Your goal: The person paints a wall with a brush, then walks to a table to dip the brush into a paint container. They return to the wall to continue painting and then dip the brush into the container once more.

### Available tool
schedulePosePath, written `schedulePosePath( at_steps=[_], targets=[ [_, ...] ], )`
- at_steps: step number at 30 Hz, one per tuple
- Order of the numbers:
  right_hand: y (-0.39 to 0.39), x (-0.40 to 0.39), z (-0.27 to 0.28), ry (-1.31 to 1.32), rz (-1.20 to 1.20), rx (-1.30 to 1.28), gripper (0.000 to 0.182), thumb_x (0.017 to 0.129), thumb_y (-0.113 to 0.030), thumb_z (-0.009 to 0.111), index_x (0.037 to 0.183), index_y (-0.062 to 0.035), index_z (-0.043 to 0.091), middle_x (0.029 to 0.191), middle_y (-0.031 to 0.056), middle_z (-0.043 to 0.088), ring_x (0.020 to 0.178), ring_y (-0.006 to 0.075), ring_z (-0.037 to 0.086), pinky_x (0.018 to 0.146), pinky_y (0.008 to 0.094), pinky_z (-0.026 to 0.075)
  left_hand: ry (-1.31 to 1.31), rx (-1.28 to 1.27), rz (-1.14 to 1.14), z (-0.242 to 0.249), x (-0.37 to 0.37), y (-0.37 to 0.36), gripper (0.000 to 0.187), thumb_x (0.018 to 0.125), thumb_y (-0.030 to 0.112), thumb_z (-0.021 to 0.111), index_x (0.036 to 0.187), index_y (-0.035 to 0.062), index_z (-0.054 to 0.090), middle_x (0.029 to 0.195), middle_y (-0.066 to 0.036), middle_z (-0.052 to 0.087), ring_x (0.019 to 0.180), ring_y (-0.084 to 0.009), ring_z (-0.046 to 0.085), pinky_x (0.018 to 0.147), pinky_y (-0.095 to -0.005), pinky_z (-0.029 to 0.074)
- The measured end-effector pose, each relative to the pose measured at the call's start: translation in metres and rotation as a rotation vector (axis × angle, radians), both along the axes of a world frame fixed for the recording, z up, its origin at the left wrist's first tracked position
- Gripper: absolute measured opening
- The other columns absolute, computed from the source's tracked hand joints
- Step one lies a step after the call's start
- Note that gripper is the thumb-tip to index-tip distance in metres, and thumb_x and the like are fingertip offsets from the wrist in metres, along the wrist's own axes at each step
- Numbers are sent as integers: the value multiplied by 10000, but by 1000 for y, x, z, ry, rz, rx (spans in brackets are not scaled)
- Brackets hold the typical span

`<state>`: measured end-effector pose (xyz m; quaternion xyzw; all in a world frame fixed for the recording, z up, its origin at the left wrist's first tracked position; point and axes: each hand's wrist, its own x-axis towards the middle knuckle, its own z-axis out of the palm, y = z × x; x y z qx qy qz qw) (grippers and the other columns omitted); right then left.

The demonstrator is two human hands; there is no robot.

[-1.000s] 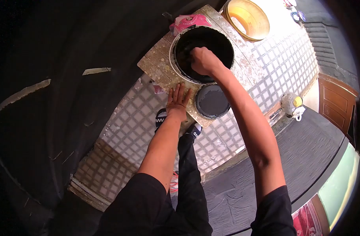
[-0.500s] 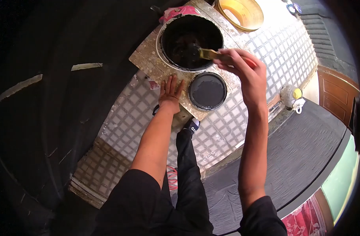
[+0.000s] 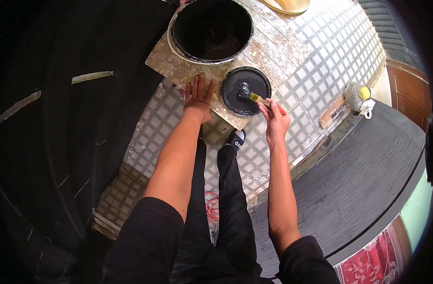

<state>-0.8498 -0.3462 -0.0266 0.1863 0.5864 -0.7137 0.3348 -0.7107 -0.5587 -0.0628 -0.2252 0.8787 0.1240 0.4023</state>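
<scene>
My right hand is closed around the handle of a paintbrush, which has a yellowish ferrule and a red handle end. Its bristles, loaded with wet black paint, are over the round black lid, which has a raised rim and a dark coated surface. Flat on the edge of a paint-spattered wooden board lies my left hand, fingers spread, holding nothing. Beyond it stands a large bucket, its inside coated black, with dark paint at the bottom.
A yellowish tub is at the top edge. A jug-like container with a yellow cap stands at the right by a dark textured ledge. Red cable lies on the tiled floor near my legs. A black wall fills the left.
My right hand has brought the paintbrush from the bucket down to the lid. The view has shifted, so the bucket sits higher. My left hand stays on the board.
</scene>
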Motion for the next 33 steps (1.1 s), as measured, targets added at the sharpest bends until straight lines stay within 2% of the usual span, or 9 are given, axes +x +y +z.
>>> schedulePosePath(
  at_steps=[3,7,11,12,15,21,24,26,33],
  targets=[
    [4,3,-2,154,38,125,269,1029,-121,590,1128,122,647,1062,202,713,907,278,746,850,318,624,-47,13,19,14,-6,0,1210,796,337,726,1624,217,-148,1674,-195,-214,1554,-370,-184,1240,-538,-73],
    [1,10,14,532,231,353,188,1008,-61,605,1122,70,676,1020,155,729,891,218,743,820,319,597,-67,-10,6,16,-10,1,1224,798,368,738,1623,209,-152,1670,-202,-218,1554,-371,-182,1239,-537,-71],
    [-8,7,49,1128,496,526,192,943,-18,655,1127,28,682,1150,194,679,1040,306,705,861,390,556,-86,-22,-11,11,-6,1,1264,790,433,760,1618,208,-168,1672,-204,-212,1555,-372,-176,1240,-537,-57],
    [-7,9,46,1128,602,532,199,940,-41,651,1127,24,678,1224,218,647,1065,371,673,883,407,552,-78,-49,-22,12,-7,2,1280,785,453,769,1616,209,-174,1672,-205,-208,1556,-372,-172,1240,-537,-52],
    [-4,28,30,1199,863,641,238,933,-51,634,1160,18,649,1240,234,634,1069,388,659,894,415,554,-99,-16,-18,17,-9,1,1278,790,455,765,1614,209,-180,1673,-207,-204,1556,-372,-169,1242,-539,-43],
    [0,39,47,1204,1067,630,166,913,-67,633,1045,33,612,1093,219,618,949,390,652,818,448,560,-78,-22,-18,17,-7,1,1264,795,441,759,1616,210,-174,1672,-202,-212,1553,-369,-186,1243,-534,-52],
    [1,27,49,1120,971,555,153,966,-93,615,1025,48,624,1047,195,669,869,332,709,757,416,584,-77,-50,-24,12,-6,2,1281,786,448,775,1615,217,-174,1671,-197,-219,1549,-370,-199,1241,-536,-64],
    [0,19,39,554,409,334,206,1018,-127,574,1002,69,636,991,187,711,823,287,748,722,367,616,-78,-27,-10,12,-7,1,1282,786,447,777,1616,220,-173,1670,-194,-222,1547,-370,-203,1241,-537,-68],
    [-37,-29,6,-27,-315,-6,232,995,-68,530,989,158,579,960,289,687,877,375,749,784,367,662,-85,7,7,18,-8,0,1259,800,419,766,1616,225,-173,1670,-199,-218,1547,-371,-205,1240,-540,-67]
  ],
)
